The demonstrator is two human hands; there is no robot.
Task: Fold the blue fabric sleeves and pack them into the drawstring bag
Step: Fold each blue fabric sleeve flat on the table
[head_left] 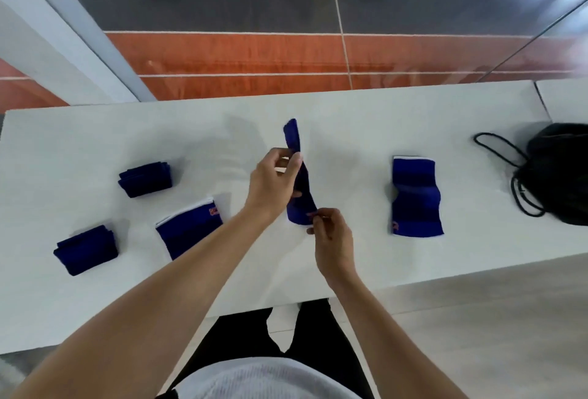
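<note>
You hold one blue sleeve [299, 176] up over the middle of the white table [350, 118], edge-on to the camera so it looks like a narrow strip. Your left hand [273, 182] grips it about midway, fingers [294, 164] curled round the fabric. Your right hand [332, 239] pinches its lower end between thumb and fingertips.

To your right an unfolded sleeve [415, 196] lies flat on the table, a white edge at its far end. Farther right, near the table's end, sits the black drawstring bag [560, 172], its cord [509, 160] looping out toward the sleeves.

To your left lie three more: a flat sleeve [187, 230] with a white edge and an orange mark, partly hidden by your left forearm, and two folded bundles, one farther back [145, 179] and one nearer the left front [86, 249], all apart from each other.
</note>
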